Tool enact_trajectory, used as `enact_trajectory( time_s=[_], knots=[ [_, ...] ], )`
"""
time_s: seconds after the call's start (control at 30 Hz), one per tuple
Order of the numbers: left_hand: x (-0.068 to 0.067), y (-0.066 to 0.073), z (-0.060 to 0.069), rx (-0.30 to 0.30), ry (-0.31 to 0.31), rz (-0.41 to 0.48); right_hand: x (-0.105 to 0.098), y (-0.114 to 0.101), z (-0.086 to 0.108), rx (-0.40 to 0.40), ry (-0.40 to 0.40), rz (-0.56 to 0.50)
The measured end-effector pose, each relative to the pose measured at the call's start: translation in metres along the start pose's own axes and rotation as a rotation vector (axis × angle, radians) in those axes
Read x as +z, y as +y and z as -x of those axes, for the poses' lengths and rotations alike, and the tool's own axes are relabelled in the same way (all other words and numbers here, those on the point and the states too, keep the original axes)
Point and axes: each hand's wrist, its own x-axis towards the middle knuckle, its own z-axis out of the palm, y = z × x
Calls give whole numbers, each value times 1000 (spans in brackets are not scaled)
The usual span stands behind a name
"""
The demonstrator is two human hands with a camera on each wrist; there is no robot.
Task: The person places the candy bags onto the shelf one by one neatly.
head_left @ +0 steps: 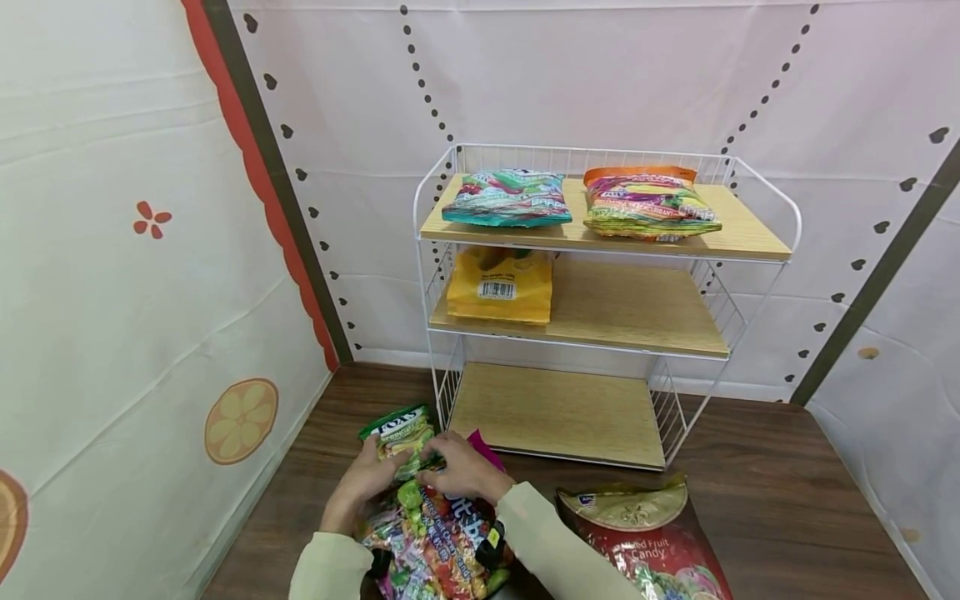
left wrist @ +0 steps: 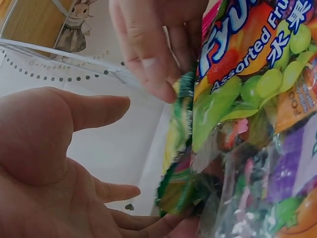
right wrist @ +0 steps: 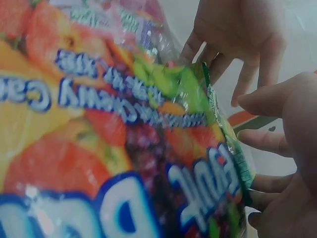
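A green Fox's candy bag (head_left: 400, 432) lies at the left front corner of the rack. My left hand (head_left: 366, 482) is at its left side, with the thumb spread and the fingertips against the bag's edge in the left wrist view. From the other side my right hand (head_left: 461, 471) reaches to the same bag; its thumb stands apart while the fingers touch the edge in the right wrist view. Below both hands is a large, colourful bag of assorted fruit chewy candy (head_left: 442, 537), which partly hides the green bag in the wrist views.
A white wire rack (head_left: 577, 245) with three wooden shelves stands behind. On top are a teal candy bag (head_left: 510, 198) and an orange-yellow one (head_left: 648, 204); a yellow pouch (head_left: 500, 287) is on the middle shelf. A red Mixed Fruit Candy bag (head_left: 645, 542) lies at right.
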Motion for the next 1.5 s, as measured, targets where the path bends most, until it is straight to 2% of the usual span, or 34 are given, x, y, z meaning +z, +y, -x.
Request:
enact_trajectory(
  time_s=[0.1, 0.67, 0.8, 1.03, 1.17, 1.5],
  knots=[
    [-3, 4, 4, 12, 15, -48, -1, -4, 1, 1, 11, -53],
    [-12, 10, 14, 65, 57, -100, -11, -13, 8, -67, 72, -189],
    [-14, 13, 18, 77, 62, -110, -13, -12, 9, -45, 79, -282],
    [-15, 18, 27, 81, 76, -115, -18, -12, 11, -28, 57, -510],
    [-15, 22, 33, 94, 80, -135, -22, -13, 15, 3, 47, -580],
    [-19, 35, 45, 149, 103, -195, -36, -20, 21, -24, 115, -554]
  ],
)
